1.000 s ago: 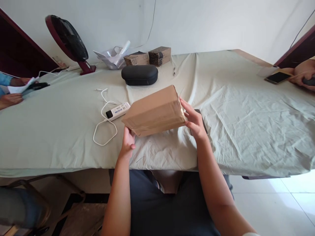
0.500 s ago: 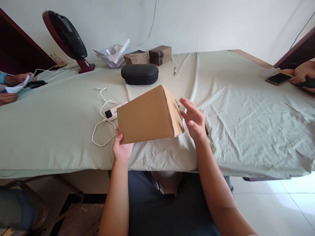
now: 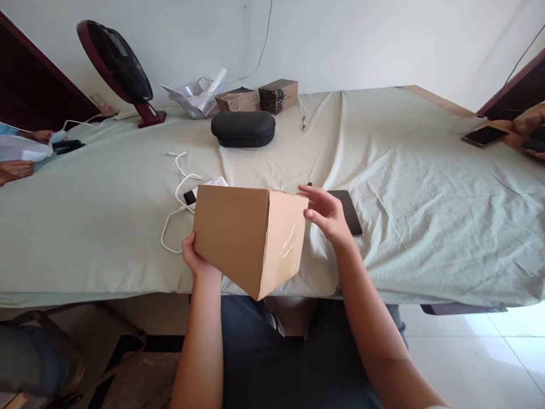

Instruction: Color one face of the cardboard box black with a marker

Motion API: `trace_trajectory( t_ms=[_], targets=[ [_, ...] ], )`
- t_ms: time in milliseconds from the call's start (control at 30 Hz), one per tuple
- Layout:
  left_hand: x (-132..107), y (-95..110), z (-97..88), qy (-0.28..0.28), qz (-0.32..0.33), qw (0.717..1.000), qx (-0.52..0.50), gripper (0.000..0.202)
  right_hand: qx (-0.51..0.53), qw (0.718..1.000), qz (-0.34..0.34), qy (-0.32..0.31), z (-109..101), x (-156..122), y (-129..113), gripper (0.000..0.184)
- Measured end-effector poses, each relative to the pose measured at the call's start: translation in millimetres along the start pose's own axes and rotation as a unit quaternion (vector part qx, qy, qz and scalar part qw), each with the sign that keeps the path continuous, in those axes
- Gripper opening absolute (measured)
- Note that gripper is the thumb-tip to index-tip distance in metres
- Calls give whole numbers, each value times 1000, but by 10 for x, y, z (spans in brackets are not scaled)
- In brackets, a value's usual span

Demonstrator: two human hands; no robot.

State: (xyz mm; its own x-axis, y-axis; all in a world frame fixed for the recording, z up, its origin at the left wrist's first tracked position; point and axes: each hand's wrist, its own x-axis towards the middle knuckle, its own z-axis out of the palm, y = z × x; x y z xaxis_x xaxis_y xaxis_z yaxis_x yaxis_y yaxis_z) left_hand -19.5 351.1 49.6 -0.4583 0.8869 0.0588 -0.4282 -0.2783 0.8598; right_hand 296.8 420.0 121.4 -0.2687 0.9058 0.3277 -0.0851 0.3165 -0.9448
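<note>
Cardboard box held tilted above the near edge of the cloth-covered table: left hand grips its lower left side; right hand, fingers loosely curled, touches its upper right corner.

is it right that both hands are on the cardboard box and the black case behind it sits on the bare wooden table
One detail is off. In the head view the black case does not sit on bare wood: it rests on the pale green cloth covering the table. The rest holds: the left hand grips the cardboard box and the right hand touches its far side.
</note>
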Motion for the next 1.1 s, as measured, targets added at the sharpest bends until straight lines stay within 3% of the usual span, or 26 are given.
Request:
trace_trajectory(
  t_ms=[100, 200, 267, 367, 433, 500, 633, 733, 800, 900, 1000, 1033, 1067, 1100],
  targets=[
    [20, -33, 55, 16, 49, 998, 33, 51, -6, 999, 1, 48, 31, 30, 51, 59],
    [4, -62, 115, 37, 93, 994, 52, 48, -4, 999, 8, 42, 29, 40, 81, 61],
    [-18, -79, 155, 53, 145, 986, 60, 43, 4, 1000, 25, -9, 16, 32, 78, 74],
    [-56, -92, 223, 53, 228, 968, 92, 43, -10, 994, 54, -95, 9, 12, 54, 108],
    [-79, -86, 266, 34, 260, 957, 125, 50, -39, 991, 61, -116, 10, 2, 33, 126],
    [-99, -79, 294, 18, 275, 950, 148, 49, -63, 992, 33, -103, 2, -6, 11, 133],
    [-118, -134, 277, 41, 249, 950, 183, 28, -87, 992, -58, -66, -67, -18, -17, 136],
    [-74, -194, 218, 43, 246, 944, 217, 24, -90, 990, -77, -78, -116, -16, 1, 135],
    [-22, -148, 182, 40, 262, 938, 225, 23, -108, 988, -79, -79, -122, -5, 29, 144],
    [-60, 134, 199, 30, 301, 894, 330, 27, -137, 987, -62, -65, -98, 15, 69, 154],
    [-493, 440, 308, 46, 403, 796, 450, 29, -144, 987, -48, -47, -63, 21, 95, 153],
    [-741, 459, 334, 3, 447, 775, 446, 20, -146, 987, -50, -45, -53, 19, 102, 153],
    [-1025, 414, 339, -122, 447, 759, 458, 12, -146, 987, -54, -45, -43, 15, 107, 152],
    [-1328, 301, 314, -292, 397, 718, 492, 11, -147, 986, -57, -47, -35, 10, 113, 152]
  ],
)
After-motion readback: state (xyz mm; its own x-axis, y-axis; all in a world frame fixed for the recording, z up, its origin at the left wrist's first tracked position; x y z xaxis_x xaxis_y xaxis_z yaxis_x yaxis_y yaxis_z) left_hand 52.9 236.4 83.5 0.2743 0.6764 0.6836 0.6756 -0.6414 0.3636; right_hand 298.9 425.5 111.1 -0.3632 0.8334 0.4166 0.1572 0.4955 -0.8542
